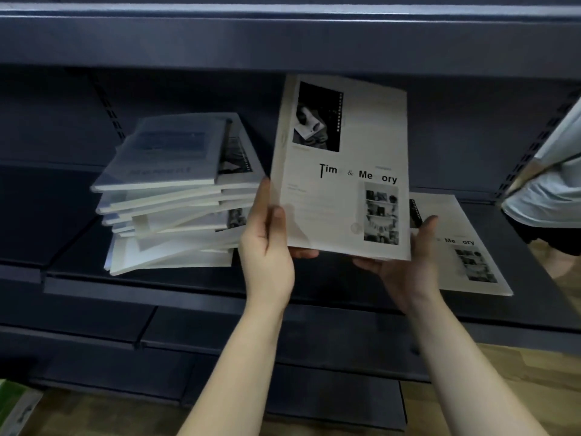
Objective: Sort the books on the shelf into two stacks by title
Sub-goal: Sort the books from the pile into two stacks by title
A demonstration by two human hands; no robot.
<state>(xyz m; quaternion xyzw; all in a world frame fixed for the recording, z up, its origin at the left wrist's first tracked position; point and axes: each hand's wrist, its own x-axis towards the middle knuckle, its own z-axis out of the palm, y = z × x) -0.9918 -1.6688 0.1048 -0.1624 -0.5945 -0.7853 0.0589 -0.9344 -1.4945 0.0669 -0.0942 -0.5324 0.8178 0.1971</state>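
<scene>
Two bare forearms reach up from the lower edge of the view toward a dark blue shelf [157, 287]. Far left on that shelf sits an untidy stack of books [176, 196], pale covers skewed at different angles, the top one bluish with a blurred title. Just right of the stack, the left hand [267, 243] is raised with the wrist nearly straight; its thumb lies on the front cover and its fingers curl behind, pinching the lower left edge of the held book [342, 165]. This book stands almost upright above the shelf, tilted slightly, its cover facing the camera and reading "Tim & Me ory" with some letters washed out. The right hand [405, 265] is turned palm up under the book's lower right corner, fingers loosely spread beneath the bottom edge and thumb raised beside the right edge, supporting rather than clasping. Behind and right of that hand, a matching book [465, 247] lies flat on the shelf. At the far right edge stands a person in a pale shirt [547, 184].
</scene>
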